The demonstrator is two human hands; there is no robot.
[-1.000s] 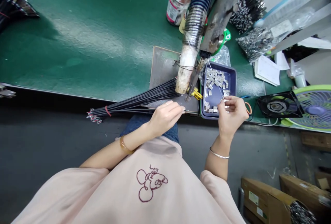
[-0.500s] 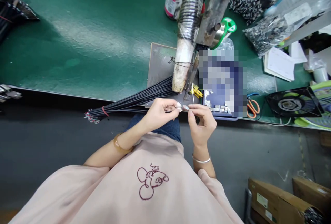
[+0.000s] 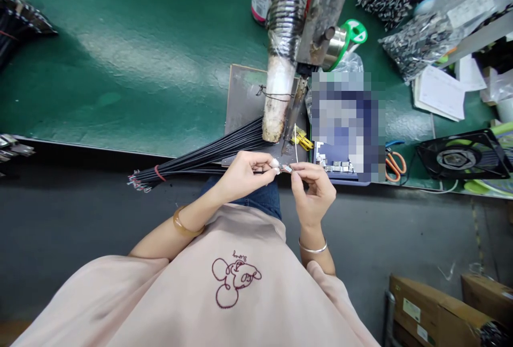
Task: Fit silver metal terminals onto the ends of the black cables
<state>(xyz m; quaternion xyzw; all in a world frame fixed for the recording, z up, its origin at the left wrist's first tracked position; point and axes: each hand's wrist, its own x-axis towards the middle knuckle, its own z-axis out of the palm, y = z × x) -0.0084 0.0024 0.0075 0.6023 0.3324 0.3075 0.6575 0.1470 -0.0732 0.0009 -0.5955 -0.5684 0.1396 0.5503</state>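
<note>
My left hand [image 3: 246,176] is closed in a pinch on a thin black cable [image 3: 258,172], with white covers on its fingertips. My right hand [image 3: 315,192] pinches a small silvery connector [image 3: 287,168] between thumb and forefinger. The connector faces the cable's end, just right of the left fingertips; whether the two touch is too small to tell. Beside the left hand, a bundle of black cables [image 3: 204,150] with a red band [image 3: 159,172] sticks out over the table edge. A narrow pointed metal rod [image 3: 292,122] comes down just above the fingers.
A taped hose [image 3: 276,90] hangs over a grey board [image 3: 244,90]. Right of it are a yellow tool [image 3: 302,138], a blue tray [image 3: 352,182] with small metal parts, and orange-handled scissors [image 3: 396,168]. A solder spool [image 3: 344,42] and a black fan [image 3: 463,153] stand farther off.
The connector is turned slightly between the right fingers, showing more of its face. Both hands keep nearly the same place and grip. The camera view has shifted a little.
</note>
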